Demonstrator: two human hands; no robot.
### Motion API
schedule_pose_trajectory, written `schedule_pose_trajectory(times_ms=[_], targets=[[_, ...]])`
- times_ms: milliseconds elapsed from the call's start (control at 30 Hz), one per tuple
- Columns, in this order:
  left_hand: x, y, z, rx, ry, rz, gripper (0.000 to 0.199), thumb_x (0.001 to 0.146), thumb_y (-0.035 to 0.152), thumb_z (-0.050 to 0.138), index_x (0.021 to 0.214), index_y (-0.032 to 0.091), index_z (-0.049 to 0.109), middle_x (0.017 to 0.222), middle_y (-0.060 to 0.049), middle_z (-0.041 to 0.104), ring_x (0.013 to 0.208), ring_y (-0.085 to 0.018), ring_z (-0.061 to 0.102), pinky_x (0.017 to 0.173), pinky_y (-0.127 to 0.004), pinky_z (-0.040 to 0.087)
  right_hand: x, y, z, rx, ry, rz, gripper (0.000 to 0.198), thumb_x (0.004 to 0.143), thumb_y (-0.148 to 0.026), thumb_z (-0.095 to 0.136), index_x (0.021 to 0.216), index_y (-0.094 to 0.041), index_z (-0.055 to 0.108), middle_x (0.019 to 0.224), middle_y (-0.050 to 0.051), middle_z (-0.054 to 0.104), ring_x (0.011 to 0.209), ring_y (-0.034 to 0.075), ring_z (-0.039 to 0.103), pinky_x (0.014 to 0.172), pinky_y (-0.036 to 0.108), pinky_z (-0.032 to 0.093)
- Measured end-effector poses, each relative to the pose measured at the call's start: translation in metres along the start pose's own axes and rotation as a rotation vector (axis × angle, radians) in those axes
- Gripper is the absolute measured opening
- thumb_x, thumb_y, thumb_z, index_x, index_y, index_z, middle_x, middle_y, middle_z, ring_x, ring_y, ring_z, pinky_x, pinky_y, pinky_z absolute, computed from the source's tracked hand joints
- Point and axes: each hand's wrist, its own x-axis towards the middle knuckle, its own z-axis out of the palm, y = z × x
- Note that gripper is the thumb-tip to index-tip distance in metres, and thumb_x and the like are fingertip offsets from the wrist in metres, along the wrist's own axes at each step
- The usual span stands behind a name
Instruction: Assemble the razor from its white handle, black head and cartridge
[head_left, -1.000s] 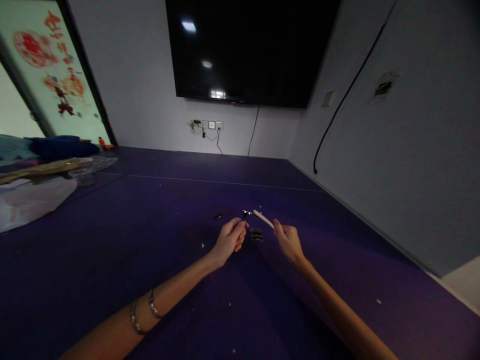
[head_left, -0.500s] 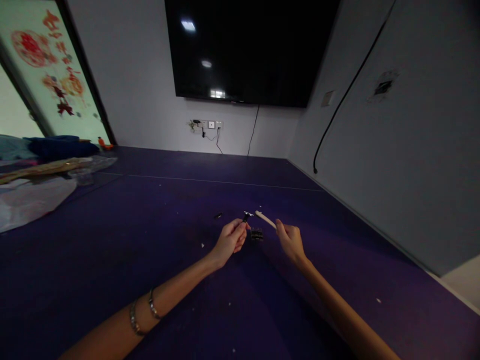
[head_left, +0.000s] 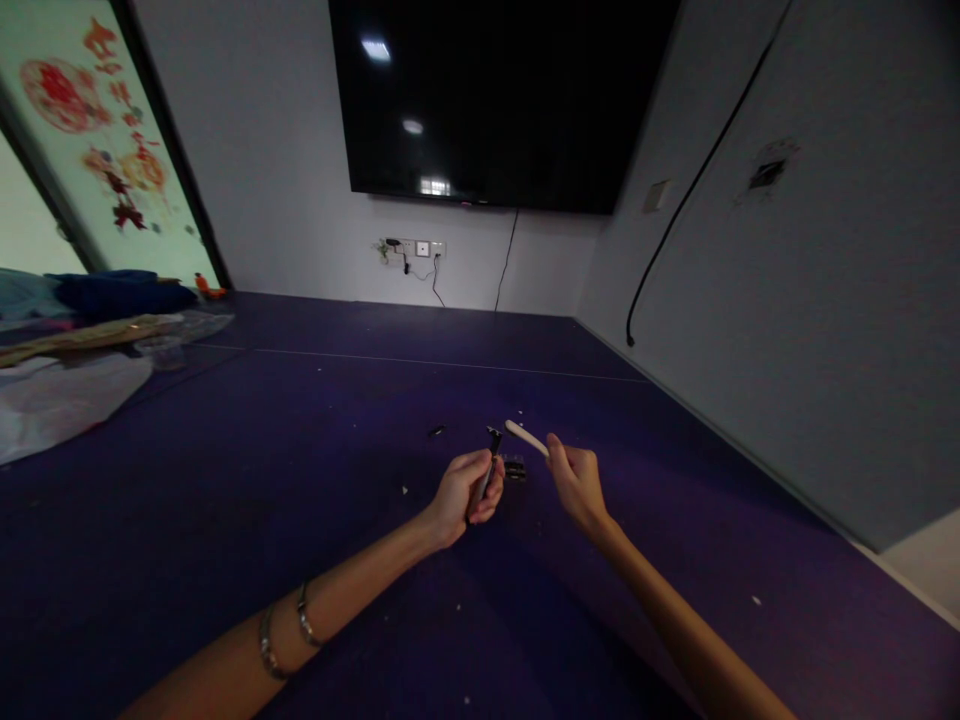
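Observation:
In the head view my left hand (head_left: 469, 490) is closed around the dark handle of a razor (head_left: 494, 440), whose small T-shaped head points up and away from me. My right hand (head_left: 576, 478) grips a slim cream-coloured stick (head_left: 527, 438), shaped like a toothbrush; its rounded far end is close to the razor head, with a small gap between them. Whether that end has bristles is too small to tell. Just right of my left fingers, a small black case-like piece (head_left: 514, 468) lies on the purple surface (head_left: 337, 560), partly hidden by the hand.
A short black piece (head_left: 436, 431) lies beyond my left hand, and white specks dot the surface. Fabric and plastic bags (head_left: 75, 395) are heaped at the far left. A television (head_left: 495, 100) hangs above wall sockets (head_left: 422, 248); a black cable (head_left: 690, 190) runs down the right wall.
My left hand has turned the razor, so more of its handle shows and its head looks narrower. The cream stick has shifted slightly left with my right hand.

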Motion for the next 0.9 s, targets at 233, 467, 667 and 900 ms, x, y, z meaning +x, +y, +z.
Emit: schedule_pose_trajectory(times_ms=[233, 467, 667, 900], targets=[[-0.005, 0.005, 0.007, -0.188, -0.096, -0.12, 0.028, 0.086, 0.037, 0.043, 0.072, 0.014, 0.05, 0.051, 0.004, 0.036, 0.036, -0.004, 0.025, 0.03, -0.014, 0.014, -0.003, 0.003, 0.001, -0.105, 0.004, 0.015, 0.052, 0.086, -0.049, 0.031, 0.044, -0.019, 0.03, 0.041, -0.002, 0.03, 0.039, 0.009, 0.032, 0.045, 0.026, 0.016], [-0.006, 0.006, 0.009, -0.251, -0.143, -0.152, 0.03, 0.089, 0.034, 0.039, 0.072, 0.014, 0.052, 0.05, 0.004, 0.034, 0.035, -0.004, 0.022, 0.028, -0.013, 0.013, -0.003, -0.008, -0.001, -0.15, 0.03, -0.025, 0.051, 0.088, -0.046, 0.031, 0.045, -0.019, 0.033, 0.042, -0.001, 0.035, 0.04, 0.009, 0.032, 0.046, 0.027, 0.016], [-0.005, 0.004, 0.005, -0.291, -0.146, -0.138, 0.028, 0.089, 0.033, 0.039, 0.073, 0.013, 0.052, 0.05, 0.004, 0.034, 0.036, -0.004, 0.022, 0.028, -0.012, 0.014, -0.002, -0.006, -0.003, -0.253, 0.074, -0.046, 0.051, 0.088, -0.045, 0.032, 0.045, -0.019, 0.038, 0.043, 0.001, 0.04, 0.041, 0.01, 0.032, 0.047, 0.027, 0.016], [-0.005, 0.004, 0.005, -0.272, -0.139, -0.145, 0.027, 0.088, 0.034, 0.041, 0.074, 0.014, 0.052, 0.05, 0.004, 0.034, 0.035, -0.004, 0.022, 0.028, -0.012, 0.015, -0.003, -0.002, -0.001, -0.298, 0.08, -0.098, 0.052, 0.09, -0.044, 0.03, 0.048, -0.017, 0.046, 0.044, 0.001, 0.045, 0.041, 0.01, 0.034, 0.048, 0.026, 0.018]])
